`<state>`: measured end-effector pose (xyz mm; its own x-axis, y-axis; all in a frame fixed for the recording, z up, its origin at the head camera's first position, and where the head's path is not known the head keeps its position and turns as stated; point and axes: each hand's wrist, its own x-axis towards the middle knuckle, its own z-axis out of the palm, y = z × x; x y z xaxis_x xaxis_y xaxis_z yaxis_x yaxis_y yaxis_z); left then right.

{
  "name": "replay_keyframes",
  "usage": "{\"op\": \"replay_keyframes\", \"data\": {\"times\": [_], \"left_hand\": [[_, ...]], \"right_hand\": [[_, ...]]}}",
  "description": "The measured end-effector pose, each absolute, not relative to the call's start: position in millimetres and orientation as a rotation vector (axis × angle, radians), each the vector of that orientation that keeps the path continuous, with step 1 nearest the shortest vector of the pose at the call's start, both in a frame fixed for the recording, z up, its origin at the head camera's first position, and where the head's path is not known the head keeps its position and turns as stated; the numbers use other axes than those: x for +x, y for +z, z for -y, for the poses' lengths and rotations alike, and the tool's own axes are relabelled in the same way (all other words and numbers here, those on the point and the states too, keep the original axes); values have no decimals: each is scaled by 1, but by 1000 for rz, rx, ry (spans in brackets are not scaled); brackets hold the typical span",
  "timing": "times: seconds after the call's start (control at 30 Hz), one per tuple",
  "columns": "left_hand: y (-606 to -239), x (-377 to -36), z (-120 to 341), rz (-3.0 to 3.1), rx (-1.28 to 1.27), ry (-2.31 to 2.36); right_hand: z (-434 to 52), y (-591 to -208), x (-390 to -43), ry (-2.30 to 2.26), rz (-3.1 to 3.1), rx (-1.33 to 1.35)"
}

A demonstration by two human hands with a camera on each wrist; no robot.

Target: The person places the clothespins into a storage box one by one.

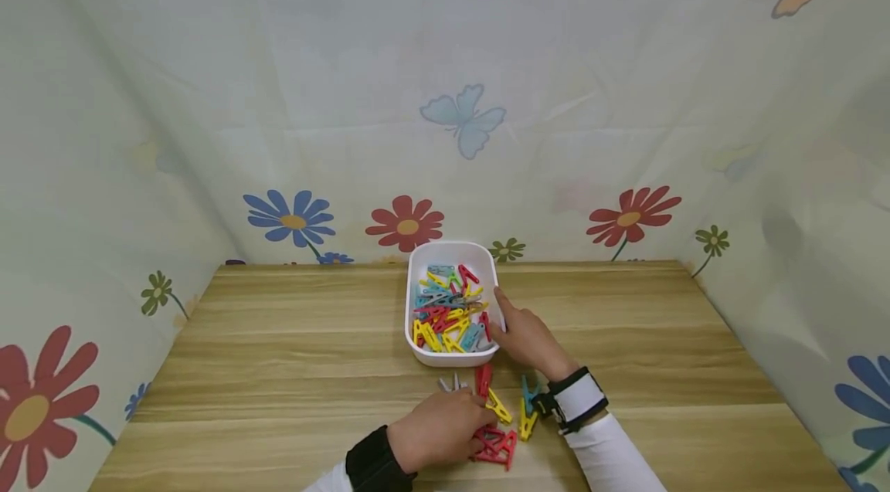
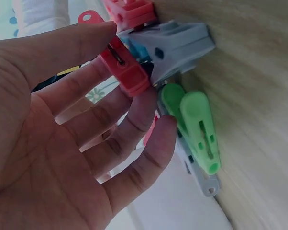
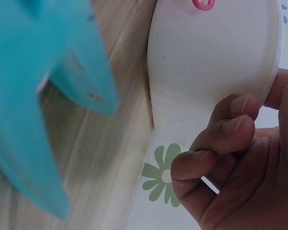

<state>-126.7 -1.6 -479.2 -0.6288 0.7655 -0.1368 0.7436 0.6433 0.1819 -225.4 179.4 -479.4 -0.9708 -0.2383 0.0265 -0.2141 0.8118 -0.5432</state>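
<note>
Fingers of the left hand (image 2: 62,134) lay spread among loose clothespins (image 1: 497,430); right hand (image 1: 528,337) gripped the white tub (image 1: 416,299), thumb on its rim.

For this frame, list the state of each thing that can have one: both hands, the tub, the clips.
left hand: fingers spread over loose clips on the table, touching a red clip
right hand: rests against the tub's side, thumb on the rim
white tub: upright, uncovered, holds many coloured clips
loose clips: lying scattered on the table near the tub
green clip: lying flat, jaws closed
</note>
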Motion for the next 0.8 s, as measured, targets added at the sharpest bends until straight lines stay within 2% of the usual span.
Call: {"op": "replay_keyframes", "data": {"times": [0.2,0.4,0.6,0.8], "left_hand": [[-464,-127,7,-2651,1245,309],[-439,-145,15,-2747,1316,392],[-414,-168,22,-2925,1168,395],[-415,-197,25,-3022,1040,454]], "right_hand": [[-177,-482,-223,-874,-2959,-407],[-179,-480,-223,-879,-2979,-447],[-182,-478,-224,-891,-2980,-482],[-183,-476,-225,-889,-2992,-473]]}}
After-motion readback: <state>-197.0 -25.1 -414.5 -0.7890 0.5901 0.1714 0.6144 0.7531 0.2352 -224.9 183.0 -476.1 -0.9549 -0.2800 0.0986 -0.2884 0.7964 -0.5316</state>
